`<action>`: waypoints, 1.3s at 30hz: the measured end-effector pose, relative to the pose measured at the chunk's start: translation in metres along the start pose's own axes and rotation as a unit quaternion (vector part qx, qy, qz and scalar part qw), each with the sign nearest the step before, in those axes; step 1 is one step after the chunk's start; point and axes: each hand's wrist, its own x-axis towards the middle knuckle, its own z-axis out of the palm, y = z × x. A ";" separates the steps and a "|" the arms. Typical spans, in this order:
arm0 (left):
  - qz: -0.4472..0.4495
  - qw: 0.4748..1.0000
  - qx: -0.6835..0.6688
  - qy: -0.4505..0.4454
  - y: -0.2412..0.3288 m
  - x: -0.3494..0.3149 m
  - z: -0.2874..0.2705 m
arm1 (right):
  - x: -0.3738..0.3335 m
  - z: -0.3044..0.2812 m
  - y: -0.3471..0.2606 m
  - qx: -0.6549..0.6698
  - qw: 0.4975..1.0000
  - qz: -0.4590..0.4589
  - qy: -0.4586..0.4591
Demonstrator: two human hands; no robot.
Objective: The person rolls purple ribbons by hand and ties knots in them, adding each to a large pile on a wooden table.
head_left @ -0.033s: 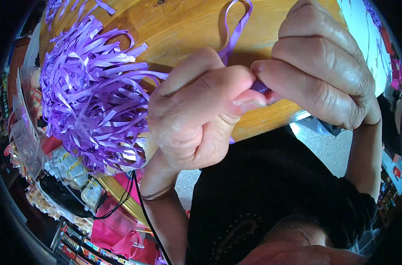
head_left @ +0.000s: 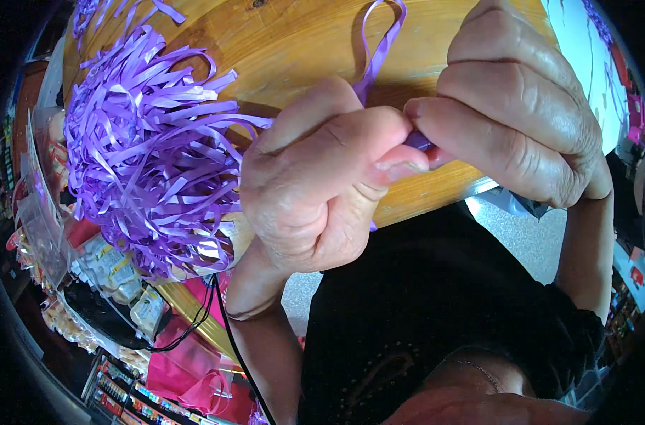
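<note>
Between my two hands a narrow purple ribbon (head_left: 380, 58) is pinched, its loop standing up behind the fingers. My left hand (head_left: 315, 173) is closed, thumb and forefinger pressed on the ribbon. Touching it fingertip to fingertip, my right hand (head_left: 517, 117) is closed on the same ribbon, and only a small purple bit (head_left: 419, 140) shows in the gap. Whether that bit is a knot or a fold I cannot tell. A big heap of cut purple ribbons (head_left: 149, 156) lies just left of my left hand, and one strand reaches toward it.
The wooden table (head_left: 287, 42) has a curved edge close to my body. More purple ribbons (head_left: 127, 10) lie at the far left. A black cable (head_left: 227, 319) hangs beside my left forearm. Pink bags (head_left: 184, 368) and plastic packets (head_left: 110, 269) sit below the table at left.
</note>
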 end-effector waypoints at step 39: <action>0.025 0.982 -0.012 0.186 -0.034 0.000 0.000 | 0.029 0.025 0.035 0.127 0.990 0.005 0.060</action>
